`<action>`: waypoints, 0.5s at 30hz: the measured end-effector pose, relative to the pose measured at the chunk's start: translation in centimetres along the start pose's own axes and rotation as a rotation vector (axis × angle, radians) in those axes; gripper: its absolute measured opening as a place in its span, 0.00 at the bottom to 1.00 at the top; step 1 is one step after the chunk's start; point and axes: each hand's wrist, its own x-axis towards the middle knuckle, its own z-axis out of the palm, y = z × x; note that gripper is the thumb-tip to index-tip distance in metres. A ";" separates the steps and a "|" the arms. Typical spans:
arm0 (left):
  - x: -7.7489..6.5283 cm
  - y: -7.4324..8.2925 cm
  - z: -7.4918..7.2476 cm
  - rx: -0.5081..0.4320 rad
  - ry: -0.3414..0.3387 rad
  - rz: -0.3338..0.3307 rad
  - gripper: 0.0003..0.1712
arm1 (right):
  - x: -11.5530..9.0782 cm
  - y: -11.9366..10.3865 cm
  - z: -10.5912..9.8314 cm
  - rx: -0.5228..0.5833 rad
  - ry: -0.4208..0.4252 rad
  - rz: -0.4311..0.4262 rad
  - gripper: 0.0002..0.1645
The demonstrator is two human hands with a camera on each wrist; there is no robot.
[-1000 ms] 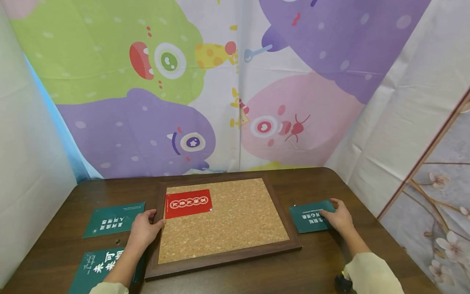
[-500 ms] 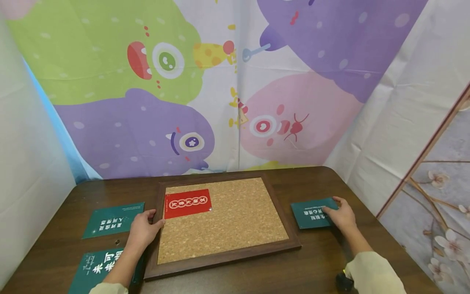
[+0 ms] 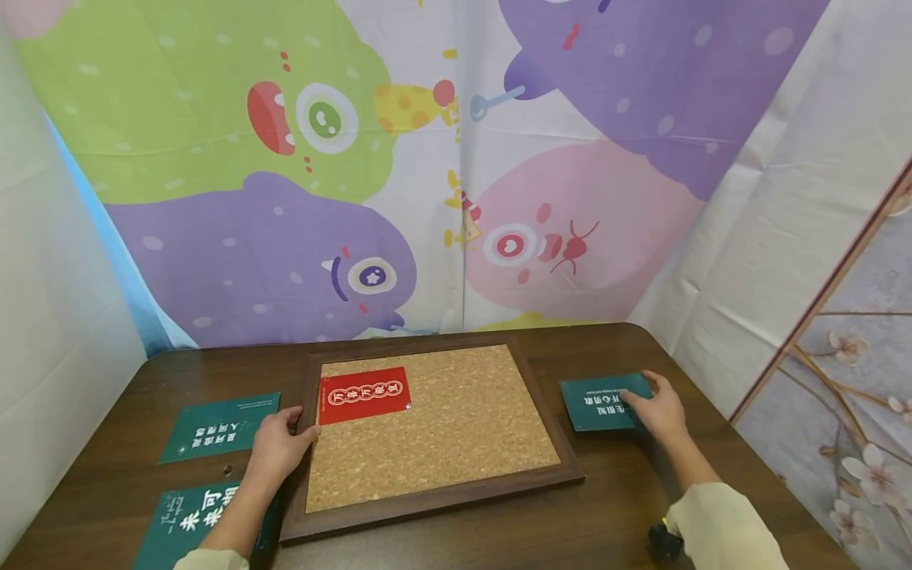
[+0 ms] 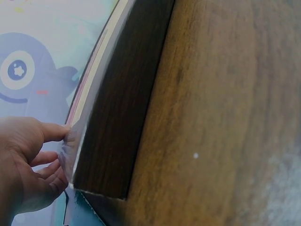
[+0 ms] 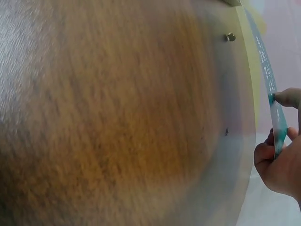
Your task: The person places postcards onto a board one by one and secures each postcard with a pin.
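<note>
From my end, L to R: at approx. 8 o'clock of the cork board (image 3: 442,435), the lower green card (image 3: 178,518) lies flat; the upper green card (image 3: 217,427) at 9. Both off-board, so prob. left to do. Left hand (image 3: 278,447): thumb and fingers clamped on the dark wood-look frame (image 3: 442,498). Cork's grainy, rectangular; glossy red card (image 3: 365,394) at its 10 o'clock, prob. done. Near 3 o'clock, right hand (image 3: 663,408) pinches a thin third green card (image 3: 594,405), off-board too. Est. early stage.
</note>
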 end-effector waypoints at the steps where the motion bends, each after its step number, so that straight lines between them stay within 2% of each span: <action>1: 0.0 0.0 0.0 -0.001 0.000 0.002 0.32 | 0.0 -0.2 0.0 0.002 0.001 -0.006 0.42; 15: 0.0 0.0 0.0 -0.003 -0.007 0.011 0.32 | 0.1 -1.5 0.4 0.017 0.015 -0.055 0.41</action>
